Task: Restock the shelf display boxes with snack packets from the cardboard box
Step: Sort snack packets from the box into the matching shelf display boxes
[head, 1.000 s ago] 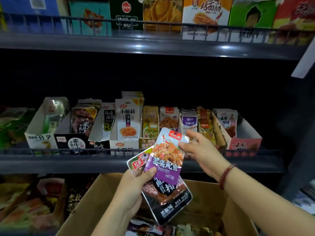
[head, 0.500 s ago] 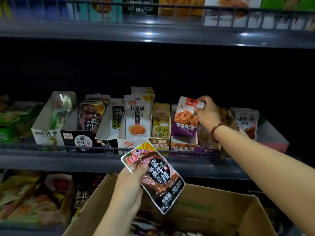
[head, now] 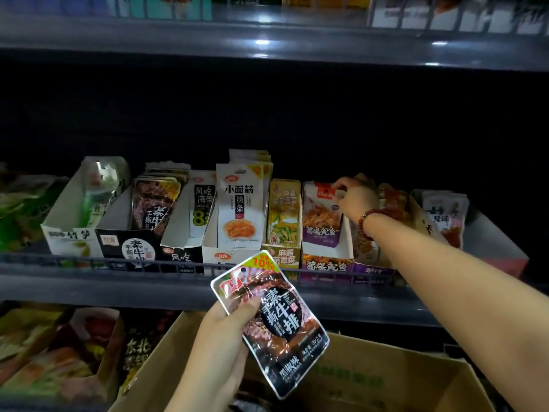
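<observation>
Snack packets are going from a cardboard box point(head: 371, 379) into the row of display boxes on a dim shop shelf point(head: 178, 281), and this is the placing step. The right hand point(head: 355, 200) reaches into the purple display box point(head: 326, 260), its fingertips pinching the top right corner of an orange-and-purple packet point(head: 322, 217) that stands upright at the front of that box. Whether the packet has settled fully on the box floor cannot be told from here. Just left of the purple display box stands a yellow box of green-vegetable snacks point(head: 283, 215), then a white box of noodle-strip packets point(head: 239, 203); farther left again sits a black display box point(head: 130, 245), printed with the same design as the dark packet point(head: 276, 319) waiting in the left hand point(head: 225, 343). That hand grips the dark packet by its lower left edge, thumb curled across the face, holding it below and in front of the shelf rail and above the cardboard box. A red bead bracelet point(head: 367, 221) circles the right wrist. By the look of it, the next move calls for the right hand to let go of the seated packet and draw clear, then for the dark packet to travel well left of the purple display box and slide upright into the black one, without tipping the packets already leaning there.
</observation>
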A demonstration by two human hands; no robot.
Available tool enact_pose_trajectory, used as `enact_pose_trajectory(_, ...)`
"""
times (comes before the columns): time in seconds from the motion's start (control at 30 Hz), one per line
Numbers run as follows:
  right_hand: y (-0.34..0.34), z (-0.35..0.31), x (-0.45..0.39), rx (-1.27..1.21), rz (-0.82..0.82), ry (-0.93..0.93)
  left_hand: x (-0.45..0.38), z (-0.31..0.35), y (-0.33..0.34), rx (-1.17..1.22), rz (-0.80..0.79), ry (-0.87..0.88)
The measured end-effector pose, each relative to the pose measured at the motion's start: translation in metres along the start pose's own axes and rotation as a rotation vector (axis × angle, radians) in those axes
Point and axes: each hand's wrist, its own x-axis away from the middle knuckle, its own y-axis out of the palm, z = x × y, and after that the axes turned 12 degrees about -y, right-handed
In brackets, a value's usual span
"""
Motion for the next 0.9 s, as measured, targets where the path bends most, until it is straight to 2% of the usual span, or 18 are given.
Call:
enact_pose_trajectory(0.2,0.001,0.0,0.009,-0.018,0.079,-0.108,0.0,-0.001,-0.001,0.003,-0.004,0.015)
enact_pose_trajectory(0.33,-0.013,-0.015,0.026,-0.186,0.097,-0.136,0.001,0.001,-0.002,-0.018,0.008,0.019)
enact_pose_trajectory(0.4,-0.025,-0.027,0.043,-0.325,0.018,-0.131,0.004,0.003,0.0,-0.039,0.01,0.038)
enact_pose_trajectory(0.6,-0.061,-0.069,0.096,-0.803,-0.464,-0.104,0.016,0.008,0.006,-0.126,0.018,0.092)
enact_pose_trajectory(0.73,-0.075,-0.096,0.109,-0.802,-0.666,-0.238,0.02,0.014,0.003,-0.164,0.061,0.159)
enact_pose_trajectory(0.9,-0.077,-0.129,0.102,-0.719,-0.673,-0.247,0.019,0.023,-0.011,-0.176,0.09,0.17)
